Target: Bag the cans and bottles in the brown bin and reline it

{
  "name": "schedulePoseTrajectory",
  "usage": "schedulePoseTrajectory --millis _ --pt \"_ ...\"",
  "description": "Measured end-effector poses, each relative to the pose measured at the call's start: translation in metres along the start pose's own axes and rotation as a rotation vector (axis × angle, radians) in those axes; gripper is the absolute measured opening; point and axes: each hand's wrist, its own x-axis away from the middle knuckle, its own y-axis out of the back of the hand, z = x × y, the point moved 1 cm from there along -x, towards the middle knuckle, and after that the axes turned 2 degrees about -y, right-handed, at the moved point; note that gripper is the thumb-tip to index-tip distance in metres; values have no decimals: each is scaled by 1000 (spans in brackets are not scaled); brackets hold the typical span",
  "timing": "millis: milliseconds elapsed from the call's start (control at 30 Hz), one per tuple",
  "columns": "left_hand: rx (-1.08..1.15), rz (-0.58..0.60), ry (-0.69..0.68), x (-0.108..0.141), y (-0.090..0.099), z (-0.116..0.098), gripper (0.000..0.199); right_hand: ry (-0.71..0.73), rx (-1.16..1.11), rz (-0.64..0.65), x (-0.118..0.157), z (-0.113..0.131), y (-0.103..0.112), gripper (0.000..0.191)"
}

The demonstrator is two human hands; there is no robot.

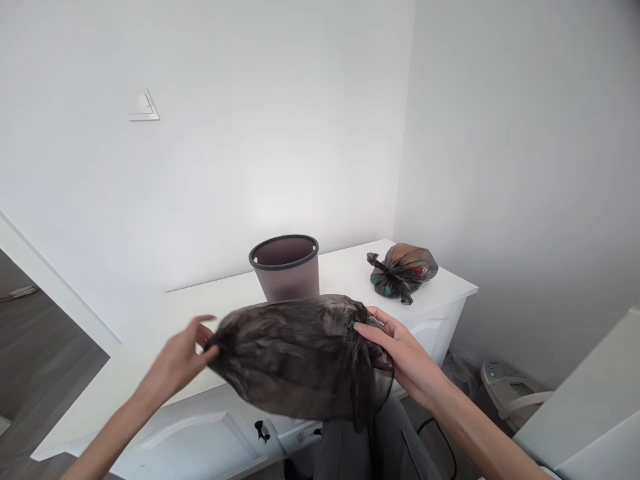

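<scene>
A dark, see-through plastic bag (295, 360) is stretched sideways between my hands, in front of the cabinet. My left hand (187, 350) pinches its gathered left end. At the right end, my right hand (400, 347) grips the bunched plastic with the thumb on top. Just behind the bag, a mauve waste bin (290, 283) with a dark rim stands upright on the white cabinet top; the bag hides its base. To the right lies a knotted, filled dark bag (405, 267) with orange and green contents showing through.
The white cabinet (200, 427) has doors with black handles. A wall switch (145, 107) is at upper left. On the floor at right are a pale appliance (510, 393), a clear plastic bag (459, 373) and a black cable.
</scene>
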Motion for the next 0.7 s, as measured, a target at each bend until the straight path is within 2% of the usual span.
schedulePoseTrajectory --millis 67,100,133,233,300,367,433,500,600,700 --pt "-257 -387 -123 1 13 -11 46 34 -30 -19 -4 -4 -6 47" --pt "-315 -525 -217 5 14 -24 42 45 -38 -21 -6 -7 -11 48" --pt "-316 -594 -325 12 11 -41 38 52 -41 -17 -8 -8 -17 48" --pt "-130 -565 -651 37 -11 -98 31 63 -29 41 -12 -10 -35 48" --pt "-41 -492 -744 50 -26 -128 29 72 -31 90 -12 -8 -45 46" --pt "-12 -340 -763 55 -38 -146 19 78 -36 122 -11 -5 -51 45" --pt "0 -184 -728 54 -45 -151 17 70 -32 125 -10 -3 -52 44" --pt "24 -116 -660 50 -49 -147 23 56 -30 92 -10 0 -48 46" --pt "41 -155 -549 47 -49 -135 23 61 -50 -27 -16 1 -35 50" --pt "58 -178 -387 46 -40 -118 28 95 -86 -169 -25 4 -17 48"
